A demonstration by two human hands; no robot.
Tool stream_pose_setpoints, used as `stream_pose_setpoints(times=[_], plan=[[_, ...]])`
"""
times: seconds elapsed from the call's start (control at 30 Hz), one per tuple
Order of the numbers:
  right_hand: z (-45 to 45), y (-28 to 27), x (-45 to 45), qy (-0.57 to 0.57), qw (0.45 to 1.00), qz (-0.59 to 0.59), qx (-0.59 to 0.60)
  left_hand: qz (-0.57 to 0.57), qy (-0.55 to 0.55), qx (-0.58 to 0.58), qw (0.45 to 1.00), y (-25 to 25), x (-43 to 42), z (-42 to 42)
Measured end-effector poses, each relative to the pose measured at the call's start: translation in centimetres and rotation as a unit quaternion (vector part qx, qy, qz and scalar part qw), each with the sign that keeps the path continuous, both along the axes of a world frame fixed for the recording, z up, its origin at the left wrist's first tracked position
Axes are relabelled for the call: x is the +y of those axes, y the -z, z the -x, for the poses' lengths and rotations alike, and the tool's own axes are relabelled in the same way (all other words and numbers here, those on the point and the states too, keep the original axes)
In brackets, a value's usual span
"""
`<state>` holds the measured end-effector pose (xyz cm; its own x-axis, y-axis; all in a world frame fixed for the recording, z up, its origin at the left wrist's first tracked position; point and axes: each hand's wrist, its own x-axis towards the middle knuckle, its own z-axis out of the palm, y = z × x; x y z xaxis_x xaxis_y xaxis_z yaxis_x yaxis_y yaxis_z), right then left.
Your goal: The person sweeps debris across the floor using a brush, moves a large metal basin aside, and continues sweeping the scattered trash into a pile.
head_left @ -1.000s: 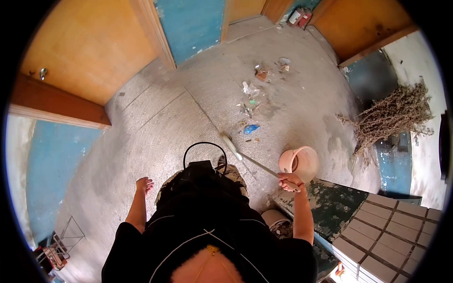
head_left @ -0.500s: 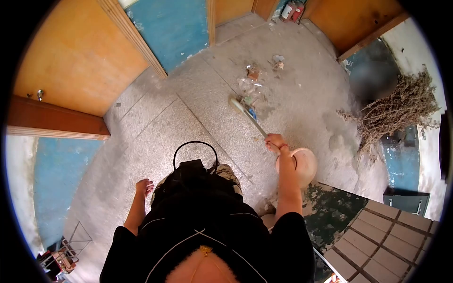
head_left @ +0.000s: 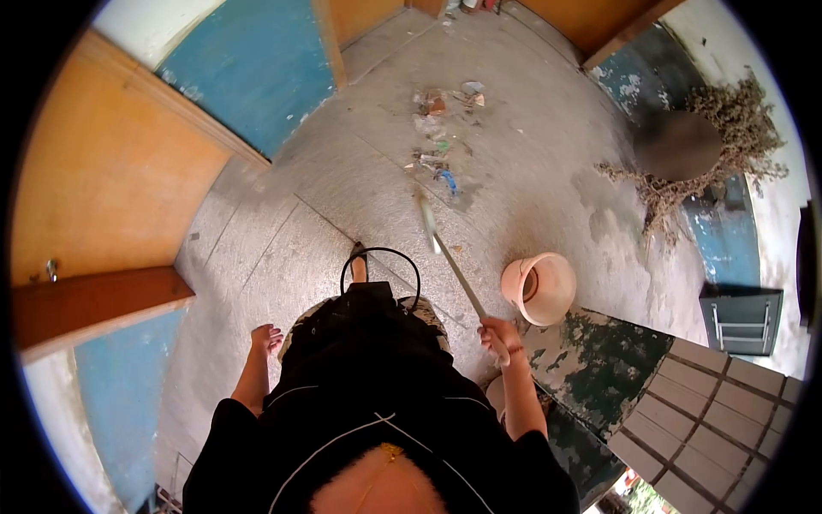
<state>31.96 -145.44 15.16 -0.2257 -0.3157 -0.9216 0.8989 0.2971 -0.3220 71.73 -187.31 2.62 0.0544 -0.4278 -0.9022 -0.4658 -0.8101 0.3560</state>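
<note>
My right hand (head_left: 500, 337) is wrapped round the handle of a long broom (head_left: 458, 274), whose pale head points away from me over the grey floor. Beyond the broom head lies scattered litter: a blue scrap (head_left: 446, 180), clear plastic (head_left: 428, 126) and a reddish-brown piece (head_left: 437, 104). A pink bucket (head_left: 548, 289) stands open-topped just beyond and to the right of my right hand. My left hand (head_left: 268, 338) hangs at my left side with its fingers loosely curled, and nothing shows in it.
Dry brushwood (head_left: 728, 146) leans by the right wall. A tiled counter (head_left: 702, 420) with a worn dark green side is at the lower right, with a dark box (head_left: 741, 321) beyond it. Orange doors (head_left: 111, 180) and blue wall panels (head_left: 248, 73) line the left and far sides.
The broom swept forward over the litter, then came back towards me with my right hand. The blue scrap changed shape. One of my feet now shows ahead, and the view has shifted.
</note>
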Motion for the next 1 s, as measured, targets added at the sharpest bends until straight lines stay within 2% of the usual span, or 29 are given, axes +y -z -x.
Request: stream_pose_setpoints(times=[0.07, 0.13, 0.17, 0.2, 0.27, 0.4, 0.47, 0.6, 0.63, 0.73, 0.77, 0.8, 0.87, 0.9, 0.97, 1.0], plan=[[-1.7, -1.3, -0.2, 0.179, 0.969, 0.063, -0.157, -0.034, 0.022, 0.013, 0.999, 2.0, -4.4, 2.2], [-2.9, -3.8, -3.4, 0.213, 0.968, 0.043, -0.124, 0.006, 0.059, 0.028, 0.998, -1.3, -7.1, 7.9], [-3.2, -4.6, -4.9, 0.231, 0.969, 0.022, -0.090, 0.015, 0.080, 0.039, 0.996, -1.4, -9.1, 9.7], [-3.2, -3.6, -5.7, 0.245, 0.965, 0.019, -0.090, 0.024, 0.098, 0.051, 0.994, -1.5, -11.0, 11.3], [-2.2, 0.6, -7.1, 0.356, 0.886, 0.178, -0.240, 0.054, 0.136, 0.065, 0.987, -2.3, -14.4, 14.9], [0.4, 5.8, -14.2, 0.452, 0.852, 0.196, -0.180, 0.078, 0.202, 0.091, 0.972, -4.5, -18.8, 20.7], [2.8, 5.8, -18.2, 0.459, 0.861, 0.165, -0.144, 0.079, 0.214, 0.092, 0.969, -4.3, -20.1, 22.2], [8.0, 5.5, -22.6, 0.421, 0.853, 0.256, -0.174, 0.053, 0.219, 0.092, 0.970, -2.8, -20.5, 24.0], [9.4, 5.6, -23.0, 0.400, 0.869, 0.240, -0.163, 0.043, 0.210, 0.091, 0.973, -2.6, -20.2, 24.4], [12.7, 6.4, -20.8, 0.364, 0.875, 0.293, -0.127, 0.015, 0.214, 0.081, 0.973, -1.9, -19.2, 25.7], [13.6, 6.0, -19.4, 0.372, 0.860, 0.335, -0.101, 0.008, 0.212, 0.077, 0.974, -2.1, -18.8, 26.4], [14.4, 7.5, -17.3, 0.373, 0.850, 0.340, -0.148, 0.004, 0.217, 0.077, 0.973, -2.4, -18.5, 27.2], [15.6, 7.5, -14.8, 0.355, 0.888, 0.280, -0.086, 0.010, 0.209, 0.089, 0.974, -1.6, -18.7, 28.2], [16.5, 6.9, -13.9, 0.353, 0.888, 0.281, -0.084, 0.011, 0.208, 0.091, 0.974, -1.5, -18.8, 29.0], [18.4, 5.3, -12.1, 0.345, 0.913, 0.207, -0.069, 0.044, 0.196, 0.100, 0.974, -1.3, -18.8, 29.9], [19.6, 6.0, -10.5, 0.337, 0.909, 0.237, -0.061, 0.045, 0.196, 0.099, 0.974, -1.3, -18.6, 30.4]])
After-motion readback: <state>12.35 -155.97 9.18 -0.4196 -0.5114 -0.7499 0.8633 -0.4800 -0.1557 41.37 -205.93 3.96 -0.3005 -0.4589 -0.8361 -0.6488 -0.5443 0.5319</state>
